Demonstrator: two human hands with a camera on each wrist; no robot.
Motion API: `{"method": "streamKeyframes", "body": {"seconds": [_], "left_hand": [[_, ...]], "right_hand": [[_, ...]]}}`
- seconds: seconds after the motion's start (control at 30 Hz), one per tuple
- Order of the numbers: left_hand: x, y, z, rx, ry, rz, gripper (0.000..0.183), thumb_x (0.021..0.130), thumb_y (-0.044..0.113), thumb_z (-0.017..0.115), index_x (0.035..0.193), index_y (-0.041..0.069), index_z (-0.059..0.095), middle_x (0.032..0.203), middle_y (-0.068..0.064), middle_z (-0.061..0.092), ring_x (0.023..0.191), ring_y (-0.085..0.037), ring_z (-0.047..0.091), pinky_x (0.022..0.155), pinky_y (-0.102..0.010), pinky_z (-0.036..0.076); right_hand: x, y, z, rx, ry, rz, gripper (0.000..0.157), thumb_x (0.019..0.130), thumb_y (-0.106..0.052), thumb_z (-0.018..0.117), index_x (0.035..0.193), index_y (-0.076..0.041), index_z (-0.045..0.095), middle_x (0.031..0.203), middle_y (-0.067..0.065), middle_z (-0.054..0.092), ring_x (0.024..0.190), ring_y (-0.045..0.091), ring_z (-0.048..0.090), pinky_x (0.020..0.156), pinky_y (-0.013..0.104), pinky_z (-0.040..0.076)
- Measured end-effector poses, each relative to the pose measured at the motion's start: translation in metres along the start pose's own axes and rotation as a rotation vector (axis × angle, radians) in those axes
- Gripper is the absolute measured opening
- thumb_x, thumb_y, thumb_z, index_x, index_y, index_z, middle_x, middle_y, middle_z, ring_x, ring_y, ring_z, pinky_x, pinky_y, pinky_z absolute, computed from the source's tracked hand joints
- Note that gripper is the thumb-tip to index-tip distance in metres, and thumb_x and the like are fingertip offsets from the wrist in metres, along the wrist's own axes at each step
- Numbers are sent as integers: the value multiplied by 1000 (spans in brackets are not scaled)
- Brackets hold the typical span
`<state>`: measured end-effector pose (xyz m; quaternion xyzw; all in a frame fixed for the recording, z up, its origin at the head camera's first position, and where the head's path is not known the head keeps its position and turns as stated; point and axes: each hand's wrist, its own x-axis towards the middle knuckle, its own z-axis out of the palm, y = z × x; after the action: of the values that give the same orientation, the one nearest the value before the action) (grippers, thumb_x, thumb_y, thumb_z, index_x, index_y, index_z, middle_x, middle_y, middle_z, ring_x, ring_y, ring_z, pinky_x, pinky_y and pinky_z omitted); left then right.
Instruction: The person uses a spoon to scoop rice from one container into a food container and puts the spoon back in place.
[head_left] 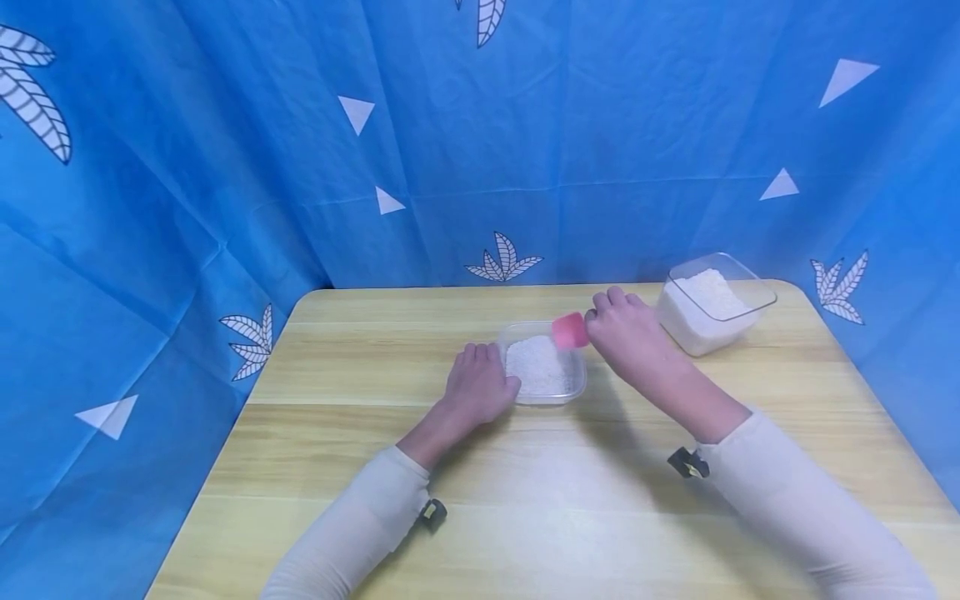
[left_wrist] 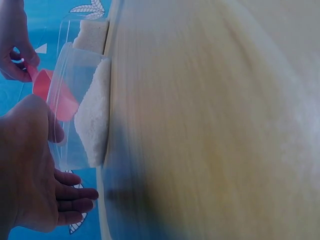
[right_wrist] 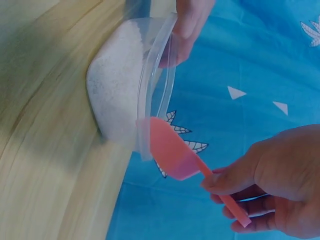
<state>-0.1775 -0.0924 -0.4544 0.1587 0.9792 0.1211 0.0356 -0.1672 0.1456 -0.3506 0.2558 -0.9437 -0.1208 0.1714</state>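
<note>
A small clear plastic container [head_left: 564,397] holding white powder [head_left: 540,365] stands on the wooden table. My left hand [head_left: 480,385] grips its left side near the rim, the thumb on the near side in the left wrist view. In my right hand [head_left: 626,327] is a pink scoop [right_wrist: 172,152], its handle pinched between thumb and fingers. The scoop's bowl tilts over the container's far right corner, its front edge dipping inside the rim. How much powder the bowl carries is hidden.
A larger clear container [head_left: 701,340], heaped with white powder, stands at the table's back right, just beyond my right wrist. A blue patterned curtain [head_left: 570,167] hangs behind and at the sides of the wooden table [head_left: 360,367].
</note>
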Motion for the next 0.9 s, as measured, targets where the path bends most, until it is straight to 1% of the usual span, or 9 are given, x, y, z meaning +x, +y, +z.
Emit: {"method": "streamKeyframes", "body": {"seconds": [0.2,0.33,0.5,0.73,0.8,0.9], "left_hand": [[-1,1,0,14,2,2,44,88,40,41,111,3,48,102,-10,50,95,-24,42,88,-36,38],[-1,2,-1,14,-2,1,45,88,40,41,112,2,48,103,-10,50,95,-24,41,89,-37,38],[-1,2,-2,10,-4,-2,46,88,41,41,113,2,47,102,-9,49,94,-23,40,88,-36,38],[-1,2,-1,9,-4,-4,47,88,41,42,113,2,48,102,-10,49,94,-24,41,89,-37,38],[-2,2,-2,10,-7,-4,47,89,42,42,113,2,48,103,-10,49,95,-24,41,89,-37,38],[-2,1,-2,12,-7,-6,47,89,42,42,113,2,48,104,-10,50,96,-25,41,91,-37,38]], "right_hand": [[-1,-1,0,-64,78,-24,9,75,7,70,81,1,71,76,13,62,73,27,51,58,34,43],[-2,0,2,-104,113,-31,7,75,6,71,79,0,71,73,12,61,69,26,51,55,34,43],[-4,4,5,-125,114,-37,9,75,5,73,82,0,72,75,12,62,69,25,52,55,34,45],[-7,10,5,-91,77,-50,15,74,5,75,89,2,73,80,14,64,72,27,54,58,37,49],[-7,12,4,-83,68,-47,18,73,5,76,90,2,73,81,14,64,72,27,54,56,36,48],[-8,16,3,-86,77,-42,18,73,7,74,89,1,72,81,14,64,72,28,55,53,34,46]]}}
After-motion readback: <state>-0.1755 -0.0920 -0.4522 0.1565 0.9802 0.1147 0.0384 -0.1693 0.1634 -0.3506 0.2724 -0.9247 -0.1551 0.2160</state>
